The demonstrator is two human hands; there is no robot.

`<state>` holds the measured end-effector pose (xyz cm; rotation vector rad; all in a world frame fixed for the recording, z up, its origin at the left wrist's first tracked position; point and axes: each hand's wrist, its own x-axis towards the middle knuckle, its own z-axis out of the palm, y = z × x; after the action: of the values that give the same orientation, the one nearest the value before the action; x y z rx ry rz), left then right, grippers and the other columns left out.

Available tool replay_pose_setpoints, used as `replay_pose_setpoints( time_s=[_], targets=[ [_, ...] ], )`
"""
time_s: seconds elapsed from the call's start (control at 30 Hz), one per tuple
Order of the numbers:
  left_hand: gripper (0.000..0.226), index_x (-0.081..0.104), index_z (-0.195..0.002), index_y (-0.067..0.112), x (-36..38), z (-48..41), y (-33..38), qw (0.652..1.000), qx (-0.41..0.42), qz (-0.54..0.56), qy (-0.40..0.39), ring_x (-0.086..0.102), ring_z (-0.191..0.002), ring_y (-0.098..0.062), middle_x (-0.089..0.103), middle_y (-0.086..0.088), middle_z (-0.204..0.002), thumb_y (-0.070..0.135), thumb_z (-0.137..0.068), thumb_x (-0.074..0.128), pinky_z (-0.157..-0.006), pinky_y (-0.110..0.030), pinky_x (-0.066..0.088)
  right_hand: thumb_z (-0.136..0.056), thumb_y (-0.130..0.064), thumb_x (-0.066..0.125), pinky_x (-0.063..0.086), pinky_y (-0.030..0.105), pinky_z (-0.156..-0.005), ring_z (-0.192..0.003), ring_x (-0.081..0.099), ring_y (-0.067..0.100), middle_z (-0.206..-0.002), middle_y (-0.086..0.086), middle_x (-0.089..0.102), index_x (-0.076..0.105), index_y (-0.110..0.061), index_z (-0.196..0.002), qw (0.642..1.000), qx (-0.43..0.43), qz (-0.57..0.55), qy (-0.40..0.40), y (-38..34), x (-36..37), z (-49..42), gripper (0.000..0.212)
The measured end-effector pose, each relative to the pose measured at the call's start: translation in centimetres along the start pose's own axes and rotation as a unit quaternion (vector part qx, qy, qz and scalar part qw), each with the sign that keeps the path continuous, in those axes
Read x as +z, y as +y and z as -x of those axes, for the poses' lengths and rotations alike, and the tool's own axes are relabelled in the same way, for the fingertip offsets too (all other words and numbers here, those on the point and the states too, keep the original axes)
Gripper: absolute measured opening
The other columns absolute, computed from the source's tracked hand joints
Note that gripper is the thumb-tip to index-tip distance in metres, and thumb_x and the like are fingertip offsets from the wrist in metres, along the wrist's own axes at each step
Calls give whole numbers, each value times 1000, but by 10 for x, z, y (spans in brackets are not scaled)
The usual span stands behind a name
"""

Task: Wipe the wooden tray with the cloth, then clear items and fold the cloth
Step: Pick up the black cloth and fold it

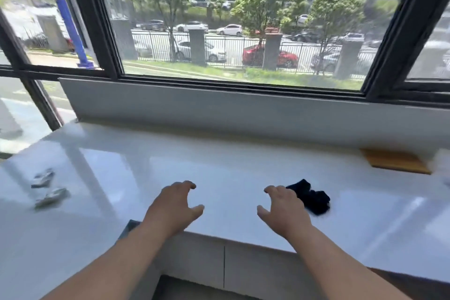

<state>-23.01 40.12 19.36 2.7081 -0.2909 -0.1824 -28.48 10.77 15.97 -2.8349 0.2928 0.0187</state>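
In the head view, both bare hands hover over a white counter (219, 161) that runs below a large window (243, 19). The left hand (174, 207) is open, with the fingers curled loosely and spread, and it holds nothing. The right hand (283, 209) is open in the same way and also holds nothing.

Taking the right hand as the landmark: the dark cloth (310, 196) lies crumpled on the counter just beside it, on its right side, and its near edge seems to touch the knuckles, though the blur makes this hard to tell. The wooden tray (394, 161) lies flat on the counter well to the right of this hand and farther back, toward the window wall. Far to the left of this hand, beyond the left hand, two small greyish items (47, 187) lie on the counter; they are too blurred to say what they are.
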Motion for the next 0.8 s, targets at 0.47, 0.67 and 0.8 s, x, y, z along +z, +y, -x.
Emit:
replay_pose_setpoints(
  time_s=[0.47,0.67,0.8],
  targets=[
    [69,45,-148,35,139,-143,223,995,54,-55,-70,43,-139,-15,50,11,-151,58,-86,64,-97,-37,49,-89,-56,56,47,40,-95,-121,50,27,-129,1,58,52,-25,-137,998,61,-18,14,227,-33,-111,57],
    [66,47,-146,35,183,-198,226,985,68,-66,-145,47,-135,-14,52,11,-148,58,-87,64,-95,-37,50,-86,-58,60,52,41,-91,-120,53,29,-132,3,58,45,-24,-144,992,110,-11,-64,248,30,-150,68],
    [64,46,-145,37,209,-243,204,977,91,-46,-189,44,-136,-12,51,13,-148,58,-86,63,-96,-36,49,-86,-57,64,50,41,-97,-128,50,30,-141,7,52,36,-23,-152,974,173,17,-144,250,76,-194,79]
  ],
)
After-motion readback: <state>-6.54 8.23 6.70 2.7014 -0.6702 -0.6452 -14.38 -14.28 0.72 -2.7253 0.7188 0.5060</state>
